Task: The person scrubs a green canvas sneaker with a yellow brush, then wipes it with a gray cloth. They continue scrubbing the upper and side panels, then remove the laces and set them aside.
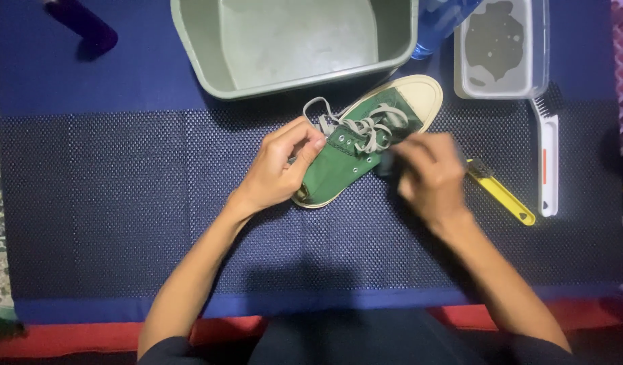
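1. The green shoe (pixel 352 152) is laid on the dark mat (pixel 122 203), just below the basin (pixel 190 40).
2. Its heel is pinched by the left hand (pixel 278 169), steadying it.
3. The right hand (pixel 426 172) is blurred beside the laces (pixel 376 125); its finger state cannot be told.

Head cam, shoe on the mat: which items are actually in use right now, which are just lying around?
In use:
- green sneaker, gripped by left hand
- grey laces
- small dark item under right hand, blurred, cannot identify

Lying about:
- grey tub
- small white tray
- white brush
- yellow brush
- blue bottle
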